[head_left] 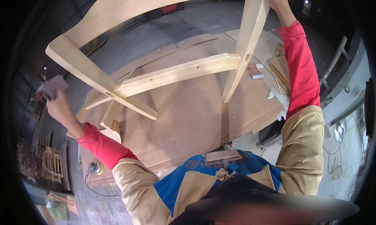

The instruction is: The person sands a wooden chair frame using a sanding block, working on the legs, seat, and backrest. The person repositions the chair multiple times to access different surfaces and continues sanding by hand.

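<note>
My left hand (58, 105) is out to the side, raised, fingers pinched shut around a folded piece of sandpaper (53, 85). The paper is light and floppy, so it needs a firm pinch, and it hangs clear of the wood, not touching anything.

In front of me, held up in the air, is the bare wooden chair frame (156, 45). It tilts, one leg (98, 82) slanting down on the left, a crossbar (178, 72) with small drilled holes running to the other leg (244, 45) on the right. I judge it stiff and fairly heavy for one arm, smooth and a bit slippery with dust; the joints are where it might give, so the best hold is on a leg near a joint, not the thin bar.

My right hand (276, 0) reaches up by that right leg at the top edge; the fingers are cut off from view, so I cannot tell whether they are closed on the wood.

Below the frame lies a workbench (188, 115) of flat boards. Near its right end sit a small block (254, 71) and white scraps (279, 99). Down on the floor to the left lies a power sander (95, 168) with its cord, with stacked wooden parts (53, 162) beyond it. The bench edge is what the legs could knock.
</note>
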The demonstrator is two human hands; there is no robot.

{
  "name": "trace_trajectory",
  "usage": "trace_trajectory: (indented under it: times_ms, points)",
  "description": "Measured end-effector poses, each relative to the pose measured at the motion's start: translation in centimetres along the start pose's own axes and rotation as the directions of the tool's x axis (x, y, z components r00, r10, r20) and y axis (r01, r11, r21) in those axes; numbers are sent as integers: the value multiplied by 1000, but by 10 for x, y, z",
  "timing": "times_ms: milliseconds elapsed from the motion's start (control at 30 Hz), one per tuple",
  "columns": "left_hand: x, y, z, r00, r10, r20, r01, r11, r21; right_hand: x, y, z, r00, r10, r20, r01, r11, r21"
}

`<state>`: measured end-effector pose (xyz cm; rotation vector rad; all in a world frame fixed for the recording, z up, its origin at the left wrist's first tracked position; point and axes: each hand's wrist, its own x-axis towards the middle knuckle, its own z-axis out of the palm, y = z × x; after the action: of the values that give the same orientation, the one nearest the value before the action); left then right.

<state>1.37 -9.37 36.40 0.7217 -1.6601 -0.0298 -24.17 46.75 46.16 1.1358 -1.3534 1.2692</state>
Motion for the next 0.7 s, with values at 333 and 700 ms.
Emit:
trace_trajectory:
  times_ms: [333,700]
  points:
    - [-7,253,85,802,553,227,-596,766,240,-20,-28,-8,996,-79,-27,82,991,107]
    - [-24,343,150,907,-106,-407,92,994,-54,-59,-78,-27,995,-95,-40,97,994,57]
